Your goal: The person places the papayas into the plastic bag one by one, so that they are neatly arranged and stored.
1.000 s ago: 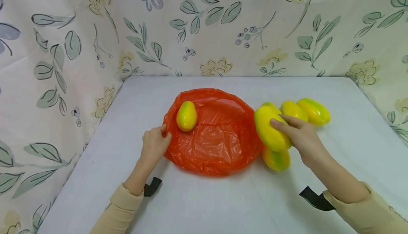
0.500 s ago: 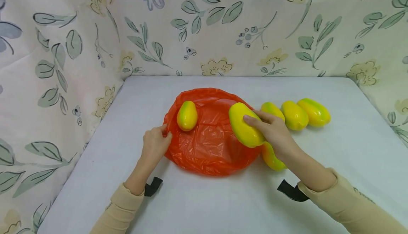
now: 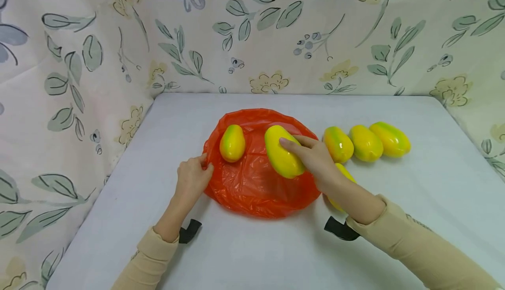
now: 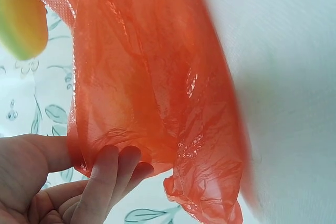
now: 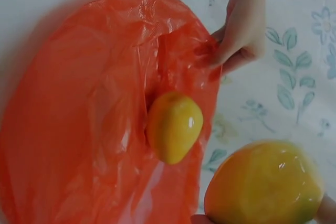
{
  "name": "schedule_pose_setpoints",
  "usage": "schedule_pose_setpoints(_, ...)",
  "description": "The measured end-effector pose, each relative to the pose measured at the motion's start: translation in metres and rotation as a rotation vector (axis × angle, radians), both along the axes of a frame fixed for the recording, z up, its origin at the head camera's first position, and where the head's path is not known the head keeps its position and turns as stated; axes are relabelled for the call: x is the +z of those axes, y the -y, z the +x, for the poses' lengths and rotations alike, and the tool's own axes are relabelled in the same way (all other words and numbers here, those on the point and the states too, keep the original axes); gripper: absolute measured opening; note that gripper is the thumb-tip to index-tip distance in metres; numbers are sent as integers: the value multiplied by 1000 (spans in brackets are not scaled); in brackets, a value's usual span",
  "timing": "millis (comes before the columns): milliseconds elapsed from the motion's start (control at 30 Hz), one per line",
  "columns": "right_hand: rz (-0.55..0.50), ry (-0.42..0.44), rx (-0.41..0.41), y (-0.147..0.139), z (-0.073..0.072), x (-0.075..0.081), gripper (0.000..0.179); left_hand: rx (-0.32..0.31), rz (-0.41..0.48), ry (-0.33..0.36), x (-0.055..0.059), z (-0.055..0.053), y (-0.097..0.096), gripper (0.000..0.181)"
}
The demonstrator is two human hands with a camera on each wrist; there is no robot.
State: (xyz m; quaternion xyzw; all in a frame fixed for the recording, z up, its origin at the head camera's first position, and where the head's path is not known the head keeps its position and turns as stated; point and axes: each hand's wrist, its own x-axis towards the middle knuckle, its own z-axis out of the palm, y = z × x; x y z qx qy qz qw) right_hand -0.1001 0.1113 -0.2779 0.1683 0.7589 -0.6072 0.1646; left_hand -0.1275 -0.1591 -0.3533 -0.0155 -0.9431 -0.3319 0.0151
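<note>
A wide-mouthed bag of thin, translucent red plastic is being kept open on a flat white tabletop, its left rim being pinched between the thumb and fingers of the left hand. Over the bag's mouth, a glossy yellow, oblong, mango-shaped fruit is being gripped from its right side by the right hand, with the thumb being laid across the top. A glossy yellow-and-green oval fruit is already being cradled inside the bag, near its left wall. Right of the bag, three shiny yellow-green oval fruits are being left in a row, while another yellow fruit by the bag's right rim is being partly hidden by the right forearm. The step in hand is being judged as a placing into the bag; how high the gripped fruit is being held above the bag's floor is not being shown clearly. It would probably go best with the left rim being pinched steadily, the right rim being cleared by the wrist, and the grip being loosened only once the fruit is being borne by the bag's bare middle.
</note>
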Motion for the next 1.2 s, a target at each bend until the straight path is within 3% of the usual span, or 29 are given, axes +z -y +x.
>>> schedule_pose_setpoints(200, -97, 51, -50, 18, -18, -6, 67, 4, -9, 3, 0, 0, 2, 42)
schedule_pose_setpoints(433, -199, 29, -138, 39, -37, -15, 51, 2, -8, 2, 0, 0, 2, 42)
schedule_pose_setpoints(867, -179, 59, -270, 60, -79, -40, 66, -1, -2, 11, -1, -1, 2, 42)
schedule_pose_setpoints(1200, -139, 98, -257, 68, -89, -63, 72, 12, -9, 18, 0, -1, 0, 41)
